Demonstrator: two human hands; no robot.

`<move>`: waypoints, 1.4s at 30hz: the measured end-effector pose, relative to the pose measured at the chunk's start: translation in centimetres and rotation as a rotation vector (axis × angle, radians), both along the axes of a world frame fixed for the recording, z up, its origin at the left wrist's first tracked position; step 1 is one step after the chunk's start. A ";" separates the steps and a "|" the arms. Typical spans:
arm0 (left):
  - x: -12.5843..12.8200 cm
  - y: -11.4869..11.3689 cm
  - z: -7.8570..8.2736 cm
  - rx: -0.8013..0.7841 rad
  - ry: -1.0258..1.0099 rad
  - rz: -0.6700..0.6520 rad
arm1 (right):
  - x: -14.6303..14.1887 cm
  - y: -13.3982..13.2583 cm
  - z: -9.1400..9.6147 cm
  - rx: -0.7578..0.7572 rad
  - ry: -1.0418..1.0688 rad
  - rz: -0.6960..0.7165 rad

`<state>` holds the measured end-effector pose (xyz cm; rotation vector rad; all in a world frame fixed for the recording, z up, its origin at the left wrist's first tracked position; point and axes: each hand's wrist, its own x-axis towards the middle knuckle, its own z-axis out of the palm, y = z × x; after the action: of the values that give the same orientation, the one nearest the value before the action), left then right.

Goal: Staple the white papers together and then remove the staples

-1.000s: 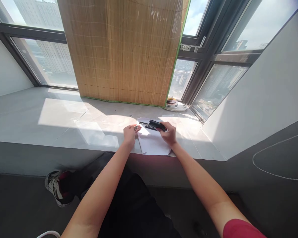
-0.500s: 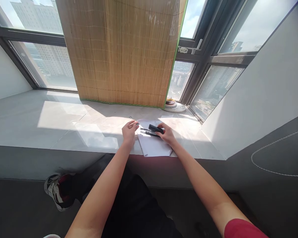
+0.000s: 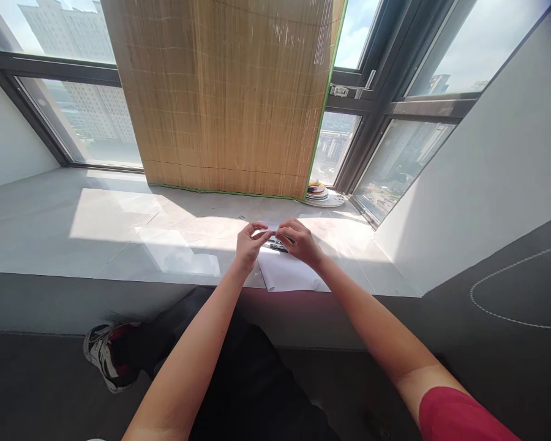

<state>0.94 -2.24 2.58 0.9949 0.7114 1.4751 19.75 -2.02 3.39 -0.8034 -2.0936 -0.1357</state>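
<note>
The lone stack of round dishes [image 3: 316, 193] sits on the sill [image 3: 37, 220] beside the right edge of the one blind [image 3: 224, 104], its pieces too blurred to count. Half a second ago the right hand [image 3: 302, 241] had hold of the stapler [image 3: 277, 246]; now that hand has let go and come up to the left hand [image 3: 248, 245]. Both hands are pinched nearly closed, fingertips meeting on one small thin piece [image 3: 274, 233], too small to identify. The one stapler lies just below them on the white paper [image 3: 288, 274], partly hidden by the fingers; how many sheets are there I cannot tell
</note>
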 end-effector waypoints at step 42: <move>-5.7 14.1 -3.2 0.027 0.749 0.245 | 11.3 6.7 -6.2 -0.619 -0.168 -0.848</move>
<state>-4.78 11.89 -0.64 1.5448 1.3873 1.2992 31.06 4.64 -2.82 -2.0842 -1.8134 0.0012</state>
